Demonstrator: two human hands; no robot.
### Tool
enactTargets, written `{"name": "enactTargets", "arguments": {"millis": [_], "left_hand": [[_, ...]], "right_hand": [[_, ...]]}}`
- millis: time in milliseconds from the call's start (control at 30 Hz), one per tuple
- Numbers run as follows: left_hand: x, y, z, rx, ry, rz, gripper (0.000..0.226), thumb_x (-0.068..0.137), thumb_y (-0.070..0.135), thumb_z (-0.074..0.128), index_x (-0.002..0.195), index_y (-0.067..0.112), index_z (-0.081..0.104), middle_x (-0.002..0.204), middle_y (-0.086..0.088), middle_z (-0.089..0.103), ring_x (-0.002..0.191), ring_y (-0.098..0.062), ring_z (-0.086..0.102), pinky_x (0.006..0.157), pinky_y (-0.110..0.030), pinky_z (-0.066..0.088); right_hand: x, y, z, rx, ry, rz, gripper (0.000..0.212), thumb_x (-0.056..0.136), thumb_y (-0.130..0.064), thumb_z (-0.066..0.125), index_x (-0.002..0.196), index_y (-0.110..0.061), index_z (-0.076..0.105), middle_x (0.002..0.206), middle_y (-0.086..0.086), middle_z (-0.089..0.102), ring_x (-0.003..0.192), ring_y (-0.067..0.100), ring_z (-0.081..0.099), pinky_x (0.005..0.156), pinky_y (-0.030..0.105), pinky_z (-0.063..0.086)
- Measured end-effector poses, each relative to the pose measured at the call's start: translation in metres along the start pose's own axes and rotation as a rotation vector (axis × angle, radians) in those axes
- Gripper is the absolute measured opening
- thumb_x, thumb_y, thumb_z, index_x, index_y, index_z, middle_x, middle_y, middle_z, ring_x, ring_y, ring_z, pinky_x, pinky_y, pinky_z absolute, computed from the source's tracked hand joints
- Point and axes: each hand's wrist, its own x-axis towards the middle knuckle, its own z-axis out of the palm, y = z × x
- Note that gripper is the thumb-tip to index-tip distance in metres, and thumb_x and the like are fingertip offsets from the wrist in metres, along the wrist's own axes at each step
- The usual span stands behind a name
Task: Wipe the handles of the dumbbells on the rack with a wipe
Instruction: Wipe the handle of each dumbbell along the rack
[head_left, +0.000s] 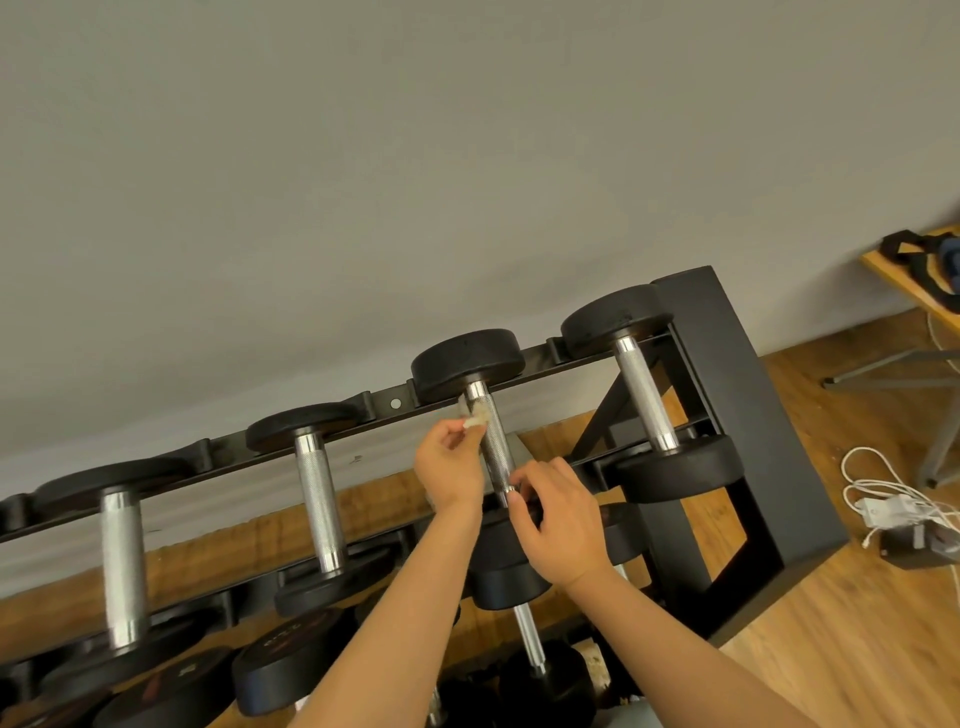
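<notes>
Premises: a weights room; whether public gym or home gym cannot be determined. Evidence: 1 black steel rack (727, 364) stands against a plain grey wall (363, 156). Its upper tier carries 4 dumbbells (641, 395) with knurled chrome handles and round black heads. More weights (291, 670) sit on the lower tier, near. The floor (857, 649) is wood plank. At far right, a wooden bench (904, 283) on metal legs holds black straps (904, 249). On the floor right of the rack lie a white cable (878, 483) and a charger (883, 512).
</notes>
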Motion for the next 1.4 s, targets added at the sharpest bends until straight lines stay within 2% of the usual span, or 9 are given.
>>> {"name": "enactTargets", "arguments": {"millis": [67, 233, 400, 600, 733, 933, 1033, 1200, 1400], "left_hand": [[0.007, 0.009, 0.006, 0.036, 0.011, 0.023, 0.005, 0.088, 0.014, 0.069, 0.083, 0.013, 0.067, 0.078, 0.006, 0.066, 0.075, -0.003, 0.061, 0.067, -0.015, 0.045], [0.018, 0.027, 0.019, 0.02, 0.105, -0.079, 0.015, 0.083, 0.019, 0.075, 0.075, 0.019, 0.063, 0.077, 0.003, 0.065, 0.076, -0.014, 0.063, 0.07, -0.029, 0.053], [0.019, 0.026, 0.02, -0.18, 0.13, -0.255, 0.017, 0.081, 0.019, 0.077, 0.079, 0.019, 0.061, 0.079, 0.007, 0.062, 0.075, -0.01, 0.059, 0.062, -0.021, 0.046], [0.018, 0.027, 0.018, -0.252, 0.111, -0.291, 0.016, 0.083, 0.016, 0.075, 0.08, 0.02, 0.06, 0.082, 0.007, 0.061, 0.076, -0.009, 0.058, 0.061, -0.019, 0.044], [0.009, 0.014, 0.005, -0.118, 0.03, -0.247, 0.014, 0.085, 0.019, 0.073, 0.087, 0.009, 0.063, 0.081, 0.005, 0.062, 0.076, -0.005, 0.056, 0.06, -0.015, 0.038], [-0.007, -0.011, -0.012, 0.05, -0.123, -0.171, 0.018, 0.084, 0.017, 0.073, 0.073, 0.011, 0.061, 0.081, -0.005, 0.066, 0.076, -0.013, 0.058, 0.065, -0.019, 0.039], [0.01, 0.01, -0.005, 0.085, -0.104, -0.127, 0.012, 0.089, 0.017, 0.068, 0.087, 0.007, 0.065, 0.082, -0.001, 0.064, 0.076, -0.01, 0.057, 0.064, -0.018, 0.041], [-0.003, -0.006, -0.01, 0.084, -0.177, -0.093, 0.022, 0.095, 0.018, 0.059, 0.117, 0.014, 0.059, 0.102, 0.003, 0.061, 0.098, -0.012, 0.057, 0.086, -0.025, 0.045], [-0.001, -0.019, -0.037, 0.258, -0.495, -0.16, 0.011, 0.091, 0.024, 0.066, 0.089, 0.015, 0.072, 0.084, 0.001, 0.068, 0.085, -0.014, 0.061, 0.066, -0.02, 0.042]], "right_hand": [[0.0, 0.0, 0.0, -0.003, -0.003, 0.003, 0.023, 0.09, -0.04, 0.045, 0.086, -0.022, 0.059, 0.075, -0.01, 0.051, 0.072, 0.005, 0.046, 0.054, 0.018, 0.038], [0.0, -0.002, 0.0, 0.006, 0.009, 0.005, 0.026, 0.089, -0.04, 0.043, 0.084, -0.021, 0.06, 0.075, -0.008, 0.053, 0.072, 0.007, 0.047, 0.053, 0.023, 0.041], [0.0, -0.001, 0.0, -0.008, 0.015, 0.006, 0.024, 0.089, -0.039, 0.043, 0.082, -0.021, 0.058, 0.073, -0.009, 0.052, 0.072, 0.006, 0.046, 0.053, 0.024, 0.041], [-0.001, 0.0, 0.0, -0.006, 0.009, -0.011, 0.024, 0.09, -0.038, 0.043, 0.082, -0.022, 0.057, 0.074, -0.01, 0.053, 0.073, 0.007, 0.045, 0.054, 0.024, 0.041], [-0.002, 0.001, 0.0, 0.003, 0.002, -0.011, 0.023, 0.09, -0.039, 0.043, 0.083, -0.022, 0.057, 0.075, -0.01, 0.053, 0.074, 0.005, 0.045, 0.056, 0.02, 0.04], [-0.002, 0.002, 0.0, 0.019, -0.002, -0.02, 0.024, 0.091, -0.039, 0.042, 0.084, -0.022, 0.057, 0.076, -0.009, 0.054, 0.075, 0.008, 0.048, 0.057, 0.03, 0.047], [-0.002, 0.003, 0.001, 0.012, -0.01, -0.014, 0.024, 0.09, -0.04, 0.042, 0.085, -0.023, 0.058, 0.077, -0.01, 0.054, 0.076, 0.007, 0.047, 0.057, 0.03, 0.047], [-0.001, 0.002, 0.0, 0.013, -0.003, -0.008, 0.023, 0.09, -0.039, 0.042, 0.085, -0.023, 0.057, 0.075, -0.01, 0.052, 0.074, 0.007, 0.047, 0.056, 0.028, 0.046], [-0.002, 0.001, -0.001, 0.014, 0.014, -0.025, 0.022, 0.09, -0.037, 0.043, 0.085, -0.022, 0.058, 0.074, -0.011, 0.051, 0.073, 0.007, 0.047, 0.055, 0.027, 0.046]]}}
